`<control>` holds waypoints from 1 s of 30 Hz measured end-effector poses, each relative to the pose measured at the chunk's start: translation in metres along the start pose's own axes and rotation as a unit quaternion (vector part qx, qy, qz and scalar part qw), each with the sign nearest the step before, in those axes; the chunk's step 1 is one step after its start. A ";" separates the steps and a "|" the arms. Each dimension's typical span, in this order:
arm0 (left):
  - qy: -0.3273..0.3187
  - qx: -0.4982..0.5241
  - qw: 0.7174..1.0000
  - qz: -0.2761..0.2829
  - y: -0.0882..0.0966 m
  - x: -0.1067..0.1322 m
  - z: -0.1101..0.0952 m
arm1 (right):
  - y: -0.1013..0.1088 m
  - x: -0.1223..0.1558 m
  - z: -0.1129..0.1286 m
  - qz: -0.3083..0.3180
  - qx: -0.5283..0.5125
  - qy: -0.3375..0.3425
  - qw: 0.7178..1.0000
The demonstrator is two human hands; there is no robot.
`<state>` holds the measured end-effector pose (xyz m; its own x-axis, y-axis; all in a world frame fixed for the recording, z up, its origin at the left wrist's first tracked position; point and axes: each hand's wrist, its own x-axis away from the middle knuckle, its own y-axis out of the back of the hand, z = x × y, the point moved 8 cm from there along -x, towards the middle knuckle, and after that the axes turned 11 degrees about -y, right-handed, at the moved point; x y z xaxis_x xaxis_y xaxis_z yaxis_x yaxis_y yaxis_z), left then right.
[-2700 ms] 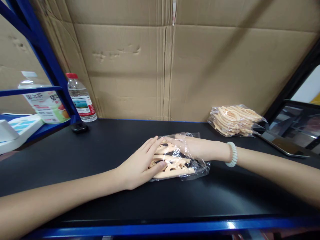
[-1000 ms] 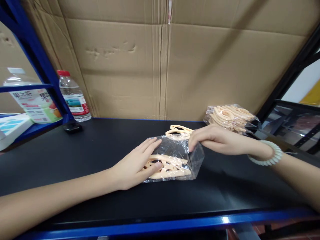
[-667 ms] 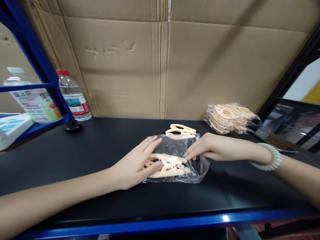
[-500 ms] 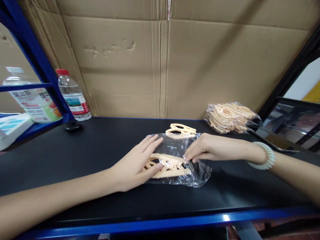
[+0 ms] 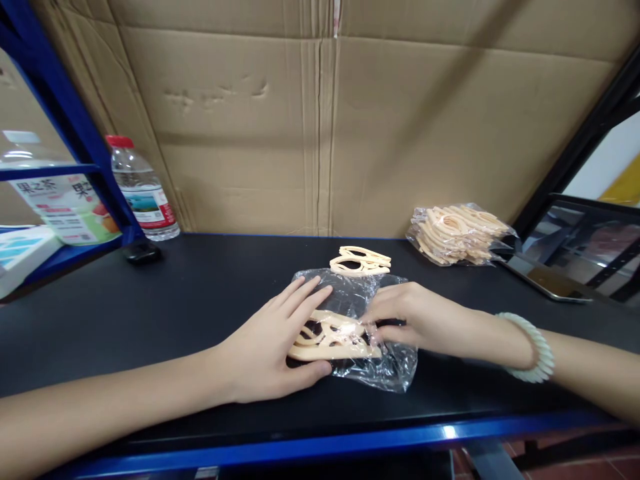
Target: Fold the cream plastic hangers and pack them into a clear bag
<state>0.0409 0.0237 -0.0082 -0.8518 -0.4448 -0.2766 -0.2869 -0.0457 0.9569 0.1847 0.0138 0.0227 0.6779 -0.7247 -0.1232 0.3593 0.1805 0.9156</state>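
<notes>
A clear plastic bag (image 5: 373, 363) lies on the black shelf top (image 5: 175, 313) with several peach plastic pieces (image 5: 333, 333) inside. My left hand (image 5: 273, 343) lies flat on the bag's left end, fingers stretched out, pressing it down. My right hand (image 5: 405, 320) is at the bag's right side. Its fingers are curled and pinched on the ends of the pieces at the bag's mouth, slightly smeared. A pale bead bracelet (image 5: 533, 347) is on that wrist. Two loose peach pieces (image 5: 361, 261) lie just behind the bag.
A full bag of the same peach pieces (image 5: 457, 233) sits at the back right beside a tablet (image 5: 575, 257). A water bottle (image 5: 143, 193), a small black object (image 5: 143, 252) and a drink bottle (image 5: 63, 203) stand at the left. Cardboard (image 5: 320, 133) walls the back; a blue rail (image 5: 350, 445) edges the front.
My right hand came out of the bag, laid peach pieces behind it, then returned to the bag's mouth. The bag and my left hand slid slightly toward me.
</notes>
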 end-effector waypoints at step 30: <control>0.030 0.023 0.999 -0.017 0.001 0.003 0.001 | 0.002 0.007 0.007 0.045 0.072 -0.071 0.994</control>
<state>0.0379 0.0229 -0.0080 -0.8139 -0.4961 -0.3023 -0.3362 -0.0222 0.9415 0.1853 0.0046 0.0261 0.6016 -0.7987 0.0083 0.1986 0.1596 0.9670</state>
